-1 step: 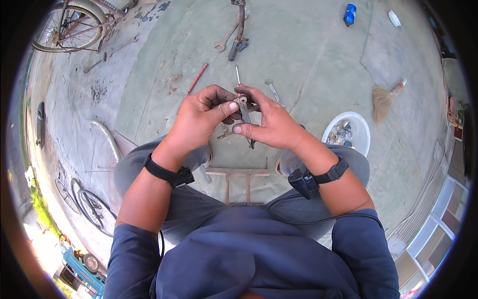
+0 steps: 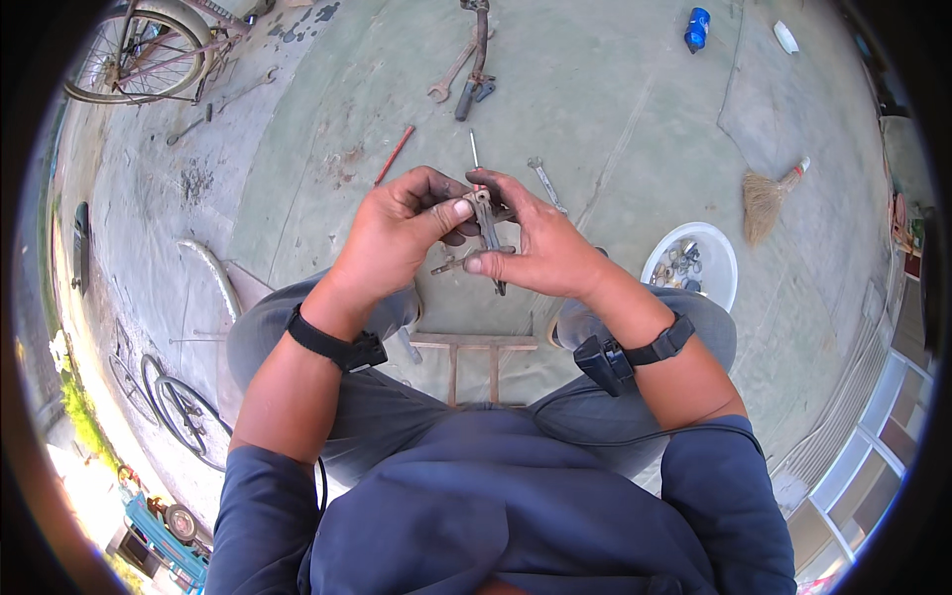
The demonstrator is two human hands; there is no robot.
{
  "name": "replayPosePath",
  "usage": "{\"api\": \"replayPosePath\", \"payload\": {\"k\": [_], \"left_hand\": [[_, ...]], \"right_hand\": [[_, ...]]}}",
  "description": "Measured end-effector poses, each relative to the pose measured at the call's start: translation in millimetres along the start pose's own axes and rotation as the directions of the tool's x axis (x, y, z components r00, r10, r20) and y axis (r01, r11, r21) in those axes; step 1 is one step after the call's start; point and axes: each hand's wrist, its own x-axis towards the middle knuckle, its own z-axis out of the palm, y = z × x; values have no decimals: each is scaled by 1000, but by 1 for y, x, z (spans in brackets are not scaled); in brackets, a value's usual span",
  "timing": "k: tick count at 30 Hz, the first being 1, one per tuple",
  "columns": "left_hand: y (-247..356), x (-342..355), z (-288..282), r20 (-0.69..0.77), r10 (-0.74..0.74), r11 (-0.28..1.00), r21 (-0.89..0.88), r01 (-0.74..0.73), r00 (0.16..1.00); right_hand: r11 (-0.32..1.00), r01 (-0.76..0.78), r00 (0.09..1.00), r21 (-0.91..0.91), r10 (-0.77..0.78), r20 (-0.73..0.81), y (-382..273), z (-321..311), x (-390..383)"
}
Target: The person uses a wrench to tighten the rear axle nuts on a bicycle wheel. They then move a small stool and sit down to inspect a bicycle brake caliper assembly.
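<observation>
Above my knees, both hands meet around a greasy metal part with several narrow arms (image 2: 488, 226); its exact kind I cannot make out. My left hand (image 2: 392, 238) pinches its upper end between thumb and fingers. The thumb of my right hand (image 2: 545, 243) presses on its lower end, while the fingers curl over the top. Just beyond the fingertips lies a screwdriver (image 2: 474, 149), its handle mostly hidden by my hands. Left of it is a thin red rod (image 2: 395, 156), and to the right a small wrench (image 2: 546, 184).
Farther out lie a big wrench (image 2: 452, 73) and a dark bent tube with a grip (image 2: 478, 67). A white basin (image 2: 729, 260) of small metal parts stands by my right knee, a straw broom (image 2: 766, 206) beyond it. A bicycle wheel (image 2: 144, 55) is far left; a wooden stool (image 2: 474, 342) sits between my legs.
The metal part has turned slightly in my hands, and its lower end has shifted a little. Both hands keep their hold; nothing else has visibly moved.
</observation>
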Motion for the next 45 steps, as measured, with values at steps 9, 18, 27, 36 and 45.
{"api": "replayPosePath", "payload": {"k": [9, 18, 27, 36, 45], "left_hand": [[-2, 6, -11, -44, -10, 981, -194, 1, 999], [-1, 10, -20, -86, -8, 969, -248, -14, 996], [5, 8, -20, -62, 16, 942, -334, -36, 998], [1, 10, -20, -70, 15, 956, -290, -34, 997], [-2, 10, -18, -34, 63, 972, -226, -69, 997]], "right_hand": [[981, 61, 997, -184, -52, 53, -5, -2, -2], [949, 89, 996, -304, -85, 25, -7, -3, -2], [914, 94, 987, -394, -138, -85, -24, -8, -4], [874, 98, 976, -476, -179, -127, -21, -8, -2], [890, 86, 985, -447, -143, -97, -15, -5, -2]]}}
